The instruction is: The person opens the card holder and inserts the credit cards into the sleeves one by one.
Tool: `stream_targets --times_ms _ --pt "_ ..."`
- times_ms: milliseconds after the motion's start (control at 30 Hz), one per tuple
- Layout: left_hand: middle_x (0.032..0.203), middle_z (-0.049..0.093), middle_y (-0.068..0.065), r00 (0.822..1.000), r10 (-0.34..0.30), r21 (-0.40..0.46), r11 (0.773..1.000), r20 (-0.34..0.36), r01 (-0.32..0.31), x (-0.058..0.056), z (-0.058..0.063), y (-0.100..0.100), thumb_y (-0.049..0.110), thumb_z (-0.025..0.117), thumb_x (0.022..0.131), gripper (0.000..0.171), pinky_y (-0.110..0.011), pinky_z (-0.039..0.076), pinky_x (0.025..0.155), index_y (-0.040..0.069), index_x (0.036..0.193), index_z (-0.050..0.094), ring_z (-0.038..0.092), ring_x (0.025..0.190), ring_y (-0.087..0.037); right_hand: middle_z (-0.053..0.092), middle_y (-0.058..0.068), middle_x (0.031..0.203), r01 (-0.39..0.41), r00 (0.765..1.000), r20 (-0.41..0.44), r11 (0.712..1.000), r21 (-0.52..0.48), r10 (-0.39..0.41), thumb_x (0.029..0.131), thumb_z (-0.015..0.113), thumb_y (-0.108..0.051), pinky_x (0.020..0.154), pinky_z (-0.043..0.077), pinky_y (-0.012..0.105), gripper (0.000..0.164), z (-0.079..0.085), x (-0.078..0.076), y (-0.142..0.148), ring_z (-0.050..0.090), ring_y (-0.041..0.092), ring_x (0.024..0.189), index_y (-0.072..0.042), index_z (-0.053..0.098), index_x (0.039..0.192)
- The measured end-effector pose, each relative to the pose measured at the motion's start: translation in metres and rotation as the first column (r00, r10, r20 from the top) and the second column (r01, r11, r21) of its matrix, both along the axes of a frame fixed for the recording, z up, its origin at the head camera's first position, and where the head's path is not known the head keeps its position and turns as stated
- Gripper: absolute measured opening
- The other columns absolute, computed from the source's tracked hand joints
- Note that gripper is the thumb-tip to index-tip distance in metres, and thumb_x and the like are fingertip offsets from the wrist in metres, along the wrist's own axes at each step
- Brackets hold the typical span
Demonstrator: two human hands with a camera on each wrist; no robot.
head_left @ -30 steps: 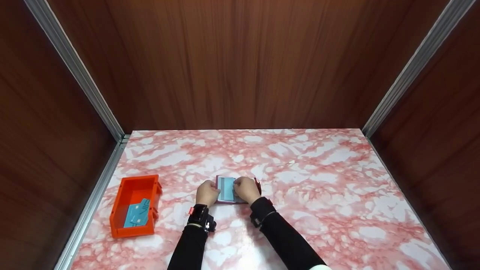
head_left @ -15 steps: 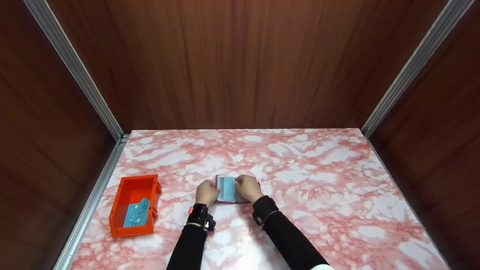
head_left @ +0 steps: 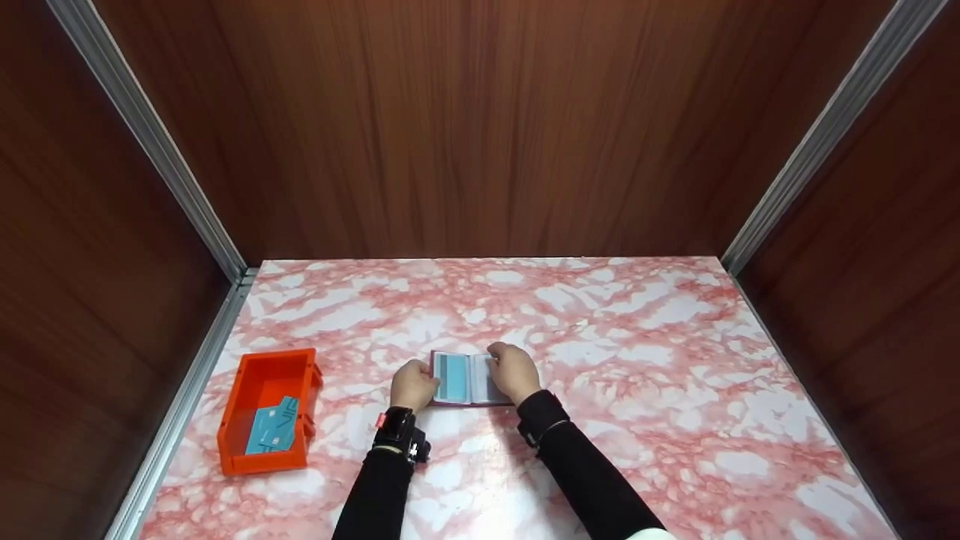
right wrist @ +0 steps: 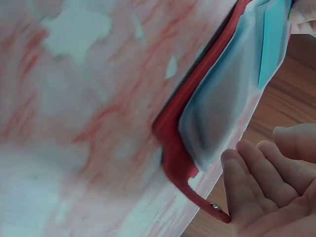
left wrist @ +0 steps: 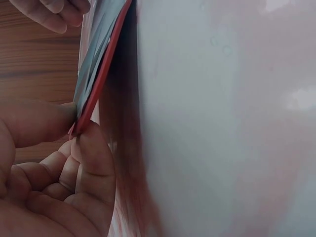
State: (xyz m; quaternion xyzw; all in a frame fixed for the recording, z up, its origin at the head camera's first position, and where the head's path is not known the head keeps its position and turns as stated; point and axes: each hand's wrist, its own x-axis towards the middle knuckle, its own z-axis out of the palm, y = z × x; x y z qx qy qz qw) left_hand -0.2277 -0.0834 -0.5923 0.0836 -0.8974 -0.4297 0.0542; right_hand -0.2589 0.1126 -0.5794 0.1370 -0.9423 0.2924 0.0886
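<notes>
Left hand (head_left: 412, 386) pinch-tight on red card holder (head_left: 480, 382), right hand (head_left: 516, 373) slack by its strap (right wrist: 195, 197)

Card holder (right wrist: 173, 123) red, card inside (head_left: 453, 377) teal; bin (head_left: 264, 463) orange; tabletop (head_left: 637, 375) marbled pink-white; back wall (head_left: 480, 127) brown wood-grain.

The head view contained one card holder (head_left: 482, 382) at 6 o'clock and one orange bin (head_left: 266, 463) at 8 o'clock. One teal card (head_left: 452, 375) showed in the holder's 9 o'clock page; at least two bin cards (head_left: 282, 426) overlapped, exact count indeterminable. Two hands were present: left hand (head_left: 413, 386) at 9 o'clock of the holder, right hand (head_left: 516, 373) at 3 o'clock. Two wrist units (head_left: 541, 416), two black sleeves (head_left: 600, 480), one tabletop (head_left: 637, 360) and three wood-grain panels (head_left: 480, 127), at 9, 12 and 3 o'clock, were counted. The right wrist view showed one red strap (right wrist: 195, 196)
</notes>
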Motion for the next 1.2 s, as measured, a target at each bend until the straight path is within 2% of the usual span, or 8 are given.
stream_targets --times_ms 267,633,1033,1200 --pt "0.082 0.067 -0.012 1.000 -0.001 0.007 1.000 -0.003 0.002 0.000 0.000 0.000 0.005 0.072 0.078 0.014 -0.043 0.051 0.078 -0.003 0.087 0.065 0.063 0.081 -0.031 0.071 0.016 0.101 0.033 0.999 -0.015 0.999 0.036 -0.032 0.089 0.069 -0.004 0.085 0.052 0.046 0.020 -0.004 0.000 0.008 0.067 0.035 0.095 0.000 0.071 0.109" --pt "0.078 0.065 -0.009 1.000 -0.012 0.018 1.000 -0.006 0.013 0.000 -0.002 -0.002 0.005 0.070 0.078 0.015 -0.042 0.051 0.075 -0.003 0.089 0.065 0.062 0.078 -0.028 0.072 0.015 0.100 0.029 0.998 -0.061 0.997 0.073 -0.024 0.089 0.069 -0.005 0.084 0.053 0.045 0.016 -0.011 0.000 0.013 0.068 0.034 0.094 -0.002 0.073 0.104" --pt "0.082 0.066 -0.012 1.000 -0.004 0.028 1.000 0.028 0.003 0.001 0.001 0.000 0.005 0.072 0.080 0.017 -0.043 0.051 0.077 -0.004 0.092 0.064 0.063 0.080 -0.029 0.072 0.014 0.098 -0.026 0.991 -0.126 0.981 0.191 0.051 0.092 0.064 -0.004 0.082 0.053 0.045 0.015 -0.015 0.003 0.014 0.067 0.034 0.091 -0.002 0.073 0.104" --pt "0.082 0.066 -0.011 0.999 0.000 0.022 1.000 0.036 -0.001 0.001 0.002 0.000 0.005 0.071 0.080 0.017 -0.043 0.051 0.077 -0.004 0.092 0.064 0.063 0.081 -0.029 0.071 0.014 0.092 -0.039 0.986 -0.153 0.976 0.216 0.073 0.090 0.065 -0.002 0.076 0.054 0.045 0.012 -0.016 0.004 0.014 0.067 0.034 0.086 -0.003 0.073 0.100"
